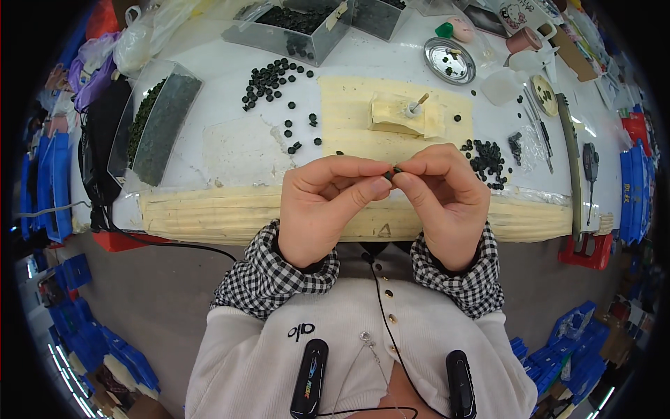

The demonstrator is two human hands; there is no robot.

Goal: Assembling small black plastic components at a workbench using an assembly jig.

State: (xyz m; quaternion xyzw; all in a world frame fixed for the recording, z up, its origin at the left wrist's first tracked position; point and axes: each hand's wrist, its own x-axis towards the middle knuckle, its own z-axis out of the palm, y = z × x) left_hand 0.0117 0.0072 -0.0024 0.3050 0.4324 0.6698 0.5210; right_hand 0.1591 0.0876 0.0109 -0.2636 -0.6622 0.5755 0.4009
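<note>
Over the table's near edge, my left hand (317,202) and my right hand (448,199) meet, each closed in a pinch of thumb and forefinger. Small black round parts (389,175) show between the fingertips; whether they are two pieces or one joined piece I cannot tell. Beyond my hands stands a block wrapped in cream tape (391,117), with a small white cup (414,109) and a thin brown stick in it. To the right of my right hand lies a heap of small black parts (488,162). Another group of black discs (265,82) is spread at the far left.
Clear bins (307,47) of dark pieces stand at the back, and another bin (157,126) at the left. A round metal dish (450,61), tweezers (541,129) and a screwdriver (590,171) lie to the right. Cream tape (209,213) covers the front edge.
</note>
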